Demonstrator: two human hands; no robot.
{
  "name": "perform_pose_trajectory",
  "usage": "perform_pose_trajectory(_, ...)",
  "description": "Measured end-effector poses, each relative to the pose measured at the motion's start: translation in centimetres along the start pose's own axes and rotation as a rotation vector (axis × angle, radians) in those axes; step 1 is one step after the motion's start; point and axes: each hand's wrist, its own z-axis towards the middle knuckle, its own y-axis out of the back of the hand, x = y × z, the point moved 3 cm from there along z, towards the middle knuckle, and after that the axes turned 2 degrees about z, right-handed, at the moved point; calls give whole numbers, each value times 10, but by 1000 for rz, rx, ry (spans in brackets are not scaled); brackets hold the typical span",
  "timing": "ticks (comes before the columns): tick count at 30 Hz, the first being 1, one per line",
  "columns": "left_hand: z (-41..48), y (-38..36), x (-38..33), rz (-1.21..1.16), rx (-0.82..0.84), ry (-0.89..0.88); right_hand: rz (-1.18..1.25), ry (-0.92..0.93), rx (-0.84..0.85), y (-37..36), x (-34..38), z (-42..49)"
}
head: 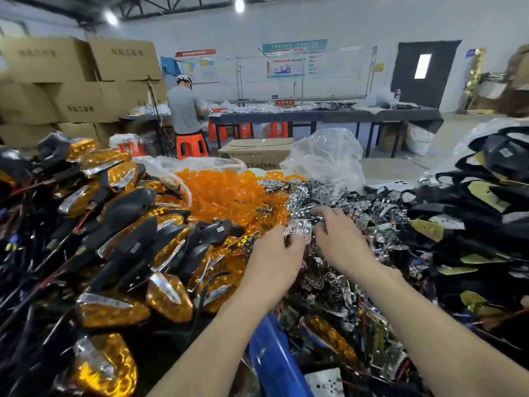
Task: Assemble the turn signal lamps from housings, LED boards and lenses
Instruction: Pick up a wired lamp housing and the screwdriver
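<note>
The bench (171, 353) is heaped — assembled lamps (120, 224) left, orange lenses (223, 193), silvery boards (323, 282), black housings (472, 224) right.
</note>
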Motion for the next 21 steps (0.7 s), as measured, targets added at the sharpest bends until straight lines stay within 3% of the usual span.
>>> perform_pose_trajectory(3,-8,26,-5,-233,-162,52,198,86,40,-16,34,-4)
perform_pose_trajectory(9,-32,94,-20,-430,-419,-47,365,154,374,-62,104,-6)
perform_pose_trajectory(16,-64,160,0,-587,-559,-9,474,-150,396,-86,108,-17)
perform_pose_trajectory(21,-63,148,2,-605,-525,53,307,-96,270,-48,86,-28)
